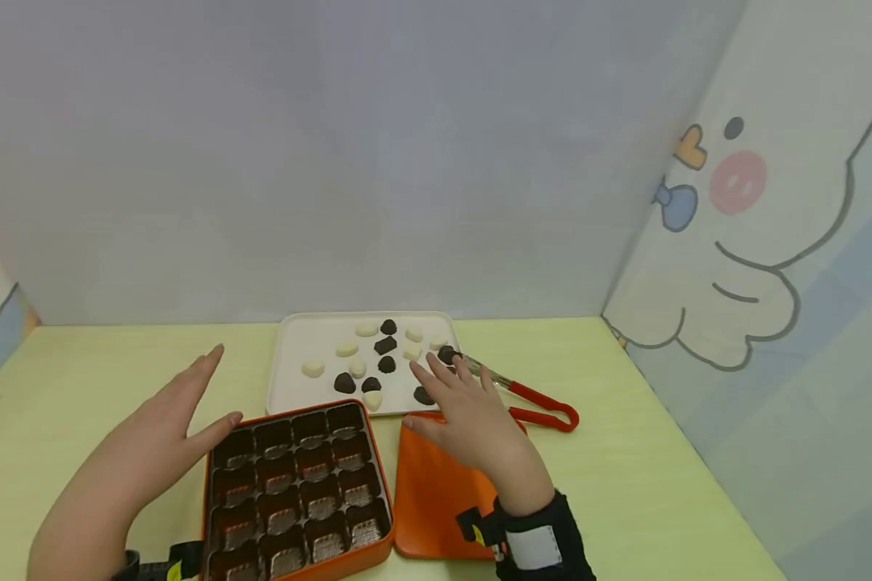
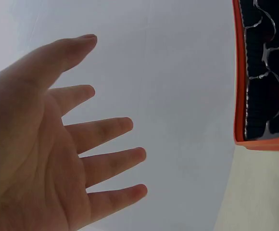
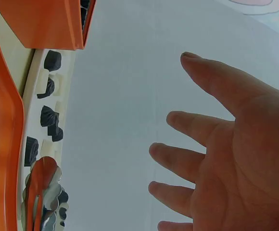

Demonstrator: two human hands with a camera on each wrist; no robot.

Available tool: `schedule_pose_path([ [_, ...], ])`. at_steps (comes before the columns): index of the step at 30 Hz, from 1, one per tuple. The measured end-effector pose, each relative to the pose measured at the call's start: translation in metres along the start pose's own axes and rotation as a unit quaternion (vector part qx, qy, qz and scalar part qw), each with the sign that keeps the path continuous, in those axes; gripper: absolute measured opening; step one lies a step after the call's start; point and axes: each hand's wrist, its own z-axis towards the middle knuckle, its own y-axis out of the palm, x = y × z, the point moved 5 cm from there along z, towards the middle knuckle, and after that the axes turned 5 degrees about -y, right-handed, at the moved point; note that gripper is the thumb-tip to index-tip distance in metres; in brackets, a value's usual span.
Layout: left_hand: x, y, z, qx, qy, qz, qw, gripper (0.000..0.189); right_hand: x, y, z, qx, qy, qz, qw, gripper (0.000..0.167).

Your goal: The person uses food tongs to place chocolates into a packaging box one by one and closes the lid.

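Observation:
My left hand (image 1: 148, 444), fingers straight and thumb spread, is raised beside the left rim of an orange box (image 1: 378, 553). A dark brown plastic insert (image 1: 276, 476) with several square compartments lines the box, and chocolates show in none of them. My right hand (image 1: 472, 420) is held up over an orange lid (image 1: 432, 500), its fingers spread and holding nothing. In both wrist views the palms face the camera with fingers apart. Behind the box, a white tray (image 1: 287, 395) carries several dark chocolates (image 1: 345, 382) and cream-coloured chocolates (image 1: 313, 368).
Tongs with red handles (image 1: 545, 399) lie at the tray's right side, metal ends over its edge and partly hidden by my right hand. A pale yellow-green table (image 1: 625, 484) bears everything. Behind it hangs a grey backdrop (image 1: 334, 161), with a cartoon print (image 1: 770, 242) at right.

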Motion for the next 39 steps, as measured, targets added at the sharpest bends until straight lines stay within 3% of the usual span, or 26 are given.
schedule_pose_path([
  [5,-0.018,0.014,0.006,-0.044,-0.02,-0.043,0.9979,0.092,0.006,-0.005,-0.002,0.016,0.008,0.004,0.9998,0.072],
  [10,-0.031,0.032,0.009,-0.095,-0.004,-0.114,0.9888,0.082,0.024,-0.006,-0.002,0.026,0.023,0.03,0.9989,0.071],
  [14,-0.033,0.041,0.015,-0.121,0.016,-0.161,0.9794,0.079,0.047,-0.003,-0.001,0.018,0.042,0.039,0.9982,0.072],
  [19,-0.042,0.05,0.017,-0.136,0.035,-0.218,0.9657,0.077,0.088,0.009,0.004,0.022,0.047,0.007,0.9986,0.076],
  [26,-0.064,0.069,0.019,-0.158,0.054,-0.342,0.9247,0.077,0.158,0.025,0.007,0.01,0.084,-0.041,0.9956,0.085],
  [29,-0.071,0.078,0.023,-0.161,0.051,-0.39,0.9051,0.079,0.178,0.027,0.008,-0.013,0.098,-0.045,0.9941,0.087],
  [33,-0.074,0.089,0.026,-0.17,0.068,-0.442,0.8782,0.079,0.196,0.033,0.006,-0.032,0.093,-0.035,0.9945,0.085],
  [36,-0.074,0.096,0.028,-0.184,0.085,-0.457,0.8661,0.077,0.204,0.036,0.004,-0.025,0.078,-0.006,0.9967,0.076],
  [39,-0.073,0.1,0.03,-0.191,0.101,-0.456,0.8631,0.074,0.209,0.037,0.001,-0.016,0.064,0.031,0.9973,0.067],
])
